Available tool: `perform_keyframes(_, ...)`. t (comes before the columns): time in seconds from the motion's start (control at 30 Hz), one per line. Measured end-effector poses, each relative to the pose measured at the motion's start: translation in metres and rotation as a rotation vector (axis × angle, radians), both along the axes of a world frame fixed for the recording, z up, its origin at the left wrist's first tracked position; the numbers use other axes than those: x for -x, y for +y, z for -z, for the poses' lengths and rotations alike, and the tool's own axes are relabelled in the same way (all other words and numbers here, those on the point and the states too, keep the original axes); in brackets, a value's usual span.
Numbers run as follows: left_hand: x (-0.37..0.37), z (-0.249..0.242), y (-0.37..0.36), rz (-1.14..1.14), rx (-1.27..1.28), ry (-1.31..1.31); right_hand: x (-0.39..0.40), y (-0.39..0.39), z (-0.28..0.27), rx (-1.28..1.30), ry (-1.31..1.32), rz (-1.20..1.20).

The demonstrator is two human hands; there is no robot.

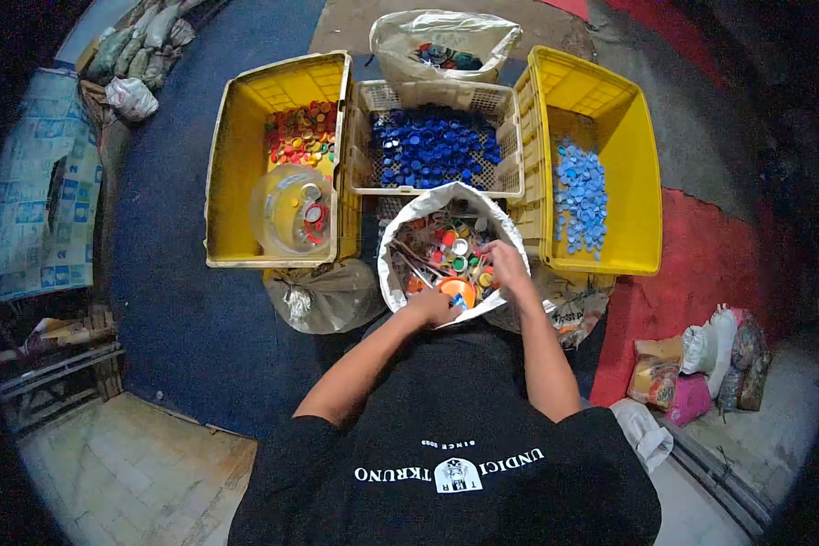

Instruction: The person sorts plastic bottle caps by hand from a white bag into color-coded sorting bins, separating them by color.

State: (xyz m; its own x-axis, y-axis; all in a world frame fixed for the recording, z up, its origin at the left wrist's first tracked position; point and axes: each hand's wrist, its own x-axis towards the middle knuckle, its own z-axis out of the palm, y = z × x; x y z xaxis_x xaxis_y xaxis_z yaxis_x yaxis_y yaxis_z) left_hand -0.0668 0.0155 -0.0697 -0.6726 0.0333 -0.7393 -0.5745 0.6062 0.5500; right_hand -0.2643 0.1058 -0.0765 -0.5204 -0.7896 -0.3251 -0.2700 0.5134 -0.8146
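A white sack [393, 289] stands upright at my lap with its mouth wide and rim folded out. Inside lies a mix of bottle caps in red, white, green and yellow, plus thin stick-like pieces. My left hand [430, 308] is in the near left of the mouth, fingers curled, beside a round orange lid [458, 290]; a small blue piece shows at its fingertips. My right hand [508, 267] reaches over the right rim, fingers bent together among the caps. What either hand grips, if anything, is too small or hidden to name.
A yellow crate [223, 182] at left holds red and yellow caps and a clear plastic container [278, 214]. A white crate [359, 136] holds dark blue caps; a yellow crate [637, 182] at right holds light blue ones. Behind stands another sack [396, 41]. Bags [696, 355] lie far right.
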Motion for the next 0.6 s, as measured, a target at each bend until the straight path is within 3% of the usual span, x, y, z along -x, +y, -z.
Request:
perform_keyframes(0.03,-0.01,0.009,0.001,-0.058,0.256,0.062,-0.009,-0.01,-0.007,-0.067,0.135,-0.14)
perform_keyframes(0.07,-0.019,0.019,0.0,-0.116,0.511,0.124,-0.021,-0.017,-0.015,-0.185,0.096,-0.209)
perform_keyframes(0.13,-0.025,0.018,-0.022,-0.183,0.628,0.17,-0.045,-0.021,-0.022,-0.357,0.242,-0.467)
perform_keyframes(0.17,-0.027,0.017,-0.034,-0.253,0.751,0.22,-0.052,-0.024,-0.02,-0.363,0.237,-0.467)
perform_keyframes(0.27,-0.032,-0.012,-0.057,-0.426,0.539,0.169,-0.062,-0.029,-0.008,-0.451,0.296,-0.514)
perform_keyframes(0.33,-0.036,-0.019,-0.051,-0.427,0.554,0.192,-0.063,-0.031,-0.004,-0.506,0.259,-0.571)
perform_keyframes(0.47,-0.034,-0.007,-0.034,0.017,0.616,0.393,-0.077,-0.032,0.003,-0.465,0.31,-0.528)
perform_keyframes(0.53,-0.036,0.018,-0.018,0.116,0.618,0.479,-0.082,-0.035,0.013,-0.468,0.328,-0.52)
perform_keyframes(0.57,-0.038,0.026,-0.018,0.115,0.616,0.479,-0.084,-0.035,0.012,-0.488,0.318,-0.458)
perform_keyframes(0.6,-0.039,0.026,-0.019,0.146,0.632,0.321,-0.084,-0.036,0.018,-0.49,0.317,-0.458)
